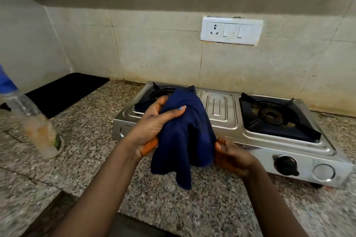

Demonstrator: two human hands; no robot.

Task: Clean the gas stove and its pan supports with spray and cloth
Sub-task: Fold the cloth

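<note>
Two bare forearms with no sleeves; the left hand shows a pale blue painted thumbnail.

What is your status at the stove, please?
Both hands, left and right, gripping blue cloth. Stove unwiped, supports on. Spray bottle stands left. Nothing blocking.

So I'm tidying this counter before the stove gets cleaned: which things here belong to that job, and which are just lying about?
Part of the job:
- stove
- pan support
- blue cloth, held in the left hand with the right hand pinching its edge
- spray bottle

Just lying about:
- black mat
- wall socket
</note>
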